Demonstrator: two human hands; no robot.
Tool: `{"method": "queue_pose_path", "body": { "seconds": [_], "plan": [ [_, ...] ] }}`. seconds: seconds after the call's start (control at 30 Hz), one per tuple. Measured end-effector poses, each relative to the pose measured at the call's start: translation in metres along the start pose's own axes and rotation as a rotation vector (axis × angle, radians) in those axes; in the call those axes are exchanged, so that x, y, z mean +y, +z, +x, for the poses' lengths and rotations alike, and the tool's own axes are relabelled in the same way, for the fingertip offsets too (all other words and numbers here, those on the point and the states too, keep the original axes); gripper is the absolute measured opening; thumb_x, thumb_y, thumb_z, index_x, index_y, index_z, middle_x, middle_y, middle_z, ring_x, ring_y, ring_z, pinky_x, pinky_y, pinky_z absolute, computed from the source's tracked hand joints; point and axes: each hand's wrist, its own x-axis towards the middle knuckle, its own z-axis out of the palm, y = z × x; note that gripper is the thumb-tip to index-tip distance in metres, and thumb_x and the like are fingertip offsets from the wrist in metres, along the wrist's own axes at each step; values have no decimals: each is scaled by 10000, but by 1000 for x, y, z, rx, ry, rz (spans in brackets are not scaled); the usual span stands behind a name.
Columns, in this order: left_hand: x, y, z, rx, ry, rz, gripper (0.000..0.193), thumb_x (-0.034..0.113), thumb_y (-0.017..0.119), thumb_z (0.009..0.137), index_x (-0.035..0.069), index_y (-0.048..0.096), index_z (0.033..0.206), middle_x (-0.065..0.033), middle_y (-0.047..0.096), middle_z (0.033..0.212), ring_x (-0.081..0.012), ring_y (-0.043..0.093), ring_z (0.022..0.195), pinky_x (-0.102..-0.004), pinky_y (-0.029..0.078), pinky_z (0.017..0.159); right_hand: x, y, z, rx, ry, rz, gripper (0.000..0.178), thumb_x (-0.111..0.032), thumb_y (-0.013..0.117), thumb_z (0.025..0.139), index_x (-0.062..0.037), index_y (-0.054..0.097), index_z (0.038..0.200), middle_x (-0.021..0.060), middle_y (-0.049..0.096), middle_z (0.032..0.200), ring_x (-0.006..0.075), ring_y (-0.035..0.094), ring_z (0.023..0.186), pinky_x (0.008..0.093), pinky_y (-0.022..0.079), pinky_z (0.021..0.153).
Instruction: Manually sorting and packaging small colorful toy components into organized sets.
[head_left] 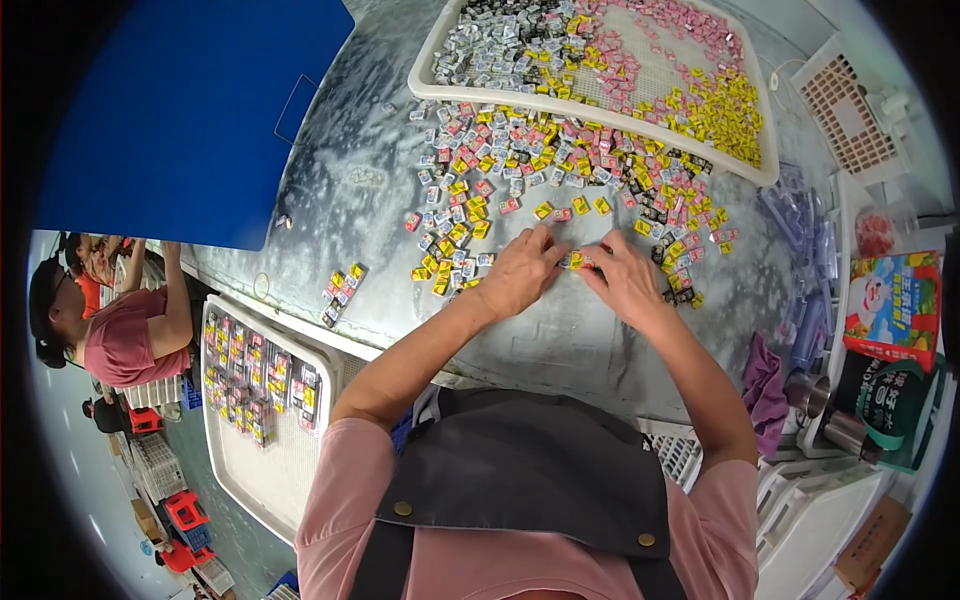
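Near the middle of the table, my left hand point(522, 270) and my right hand point(624, 275) face each other with fingers pinched. Between their fingertips is a short row of small boxes point(574, 260), yellow and other colours, closed in from both ends. Just beyond lie a few loose yellow and pink small boxes point(562, 214). A wide spread of mixed small boxes point(500, 150), yellow, pink, black and white, reaches around both hands. Off to the left, a small block of grouped boxes point(343, 294) lies on the table by itself.
At the back, a white tray point(600, 108) holds many loose boxes sorted by colour. Lower left, another white tray point(235, 470) holds clear-wrapped bundles. A blue panel point(190, 110) rises at the left, with another person point(135, 335) below it. Clear plastic sleeves point(808, 270) and a purple cloth point(764, 395) are at right.
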Motion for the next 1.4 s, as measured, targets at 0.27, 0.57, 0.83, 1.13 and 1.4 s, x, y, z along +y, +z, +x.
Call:
{"method": "queue_pose_path", "body": {
  "seconds": [0.27, 0.57, 0.83, 1.13, 1.4],
  "plan": [
    [-4, 5, -2, 0, -21, -57, 337, 78, 680, 864, 2, 636, 1189, -173, 536, 1058, -353, 583, 968, -438, 499, 874, -1, -10, 7, -96, 7, 51, 264, -188, 722, 894, -104, 687, 1141, 100, 577, 1058, 323, 664, 863, 447, 548, 752],
    [-4, 0, 0, -59, -40, -74, 359, 66, 720, 849, -4, 635, 1191, -172, 548, 1043, -348, 594, 973, -416, 512, 872, 1, -11, 8, -109, 7, 58, 253, -165, 710, 897, -85, 678, 1135, 119, 592, 1039, 336, 667, 833, 450, 543, 748],
    [20, -31, -5, -28, -49, -87, 359, 52, 715, 851, -12, 632, 1193, -175, 546, 1040, -348, 595, 964, -425, 511, 837, -19, -33, 4, -117, 15, 113, 242, -145, 711, 877, -69, 668, 1102, 123, 582, 1003, 343, 654, 806, 463, 528, 733],
    [61, -36, -83, -63, -73, -192, 387, 27, 725, 826, -39, 635, 1196, -177, 562, 1028, -352, 607, 933, -415, 520, 825, -68, -15, -67, -174, 40, 211, 218, -142, 716, 873, -95, 648, 1075, 111, 578, 985, 337, 652, 788, 454, 525, 682],
    [56, -7, -109, -83, 50, -11, 423, 74, 738, 799, -43, 639, 1193, -170, 562, 1035, -342, 608, 952, -411, 531, 832, -65, 7, -87, -232, 28, 189, 277, -133, 721, 867, -95, 643, 1129, 132, 567, 1083, 354, 659, 872, 462, 543, 735]
  ]
}}
